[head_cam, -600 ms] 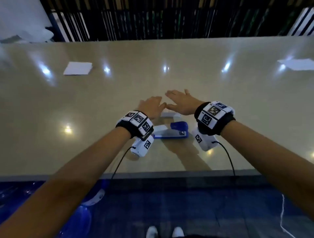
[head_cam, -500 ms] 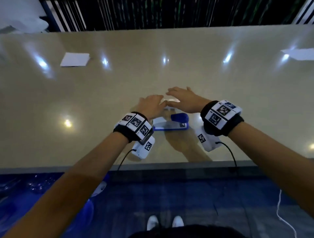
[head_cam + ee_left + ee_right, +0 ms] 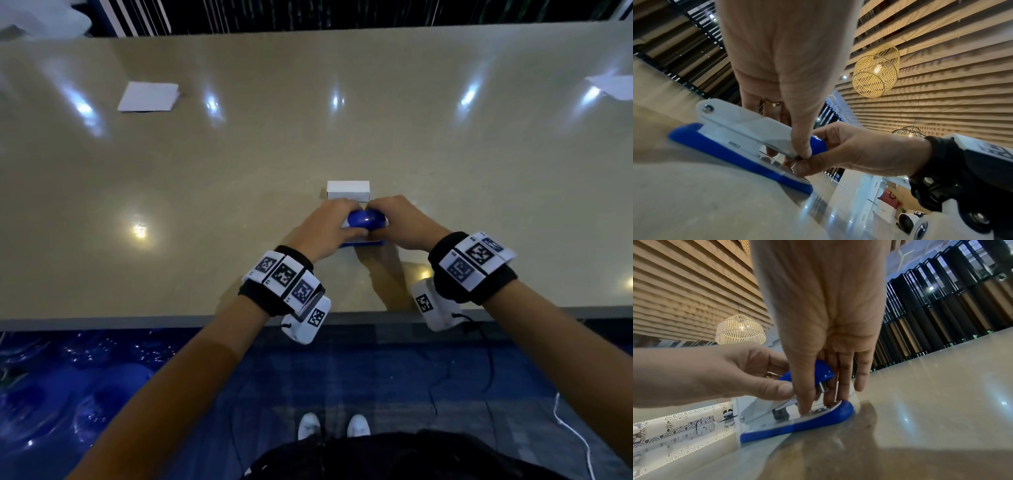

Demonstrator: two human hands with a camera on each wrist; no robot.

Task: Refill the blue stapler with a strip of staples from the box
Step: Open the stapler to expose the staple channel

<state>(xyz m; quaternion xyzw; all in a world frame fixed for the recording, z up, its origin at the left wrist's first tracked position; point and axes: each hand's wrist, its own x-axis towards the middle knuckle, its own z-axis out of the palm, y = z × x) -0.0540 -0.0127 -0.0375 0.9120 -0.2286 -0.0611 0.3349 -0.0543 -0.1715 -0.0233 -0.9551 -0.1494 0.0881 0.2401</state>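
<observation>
The blue stapler [image 3: 365, 219] lies on the beige table [image 3: 376, 130] near its front edge, and both hands hold it. My left hand [image 3: 342, 224] pinches the white upper arm from the left, thumb on the near side [image 3: 788, 152]. My right hand [image 3: 385, 219] pinches the front end from the right, with thumb and fingers down at the blue base [image 3: 821, 404]. The blue top cap [image 3: 823, 371] stands raised above the base [image 3: 807, 421]. A small white staple box [image 3: 347, 190], closed, sits just beyond the stapler. No staple strip is visible.
A white paper pad [image 3: 149, 96] lies at the far left of the table and another white sheet [image 3: 613, 85] at the far right. The table's front edge [image 3: 171, 318] runs just behind my wrists. Dark slatted screens stand past the far edge.
Both hands were spread flat over the box, beyond the stapler. They have drawn back and closed on the stapler, leaving the white box uncovered.
</observation>
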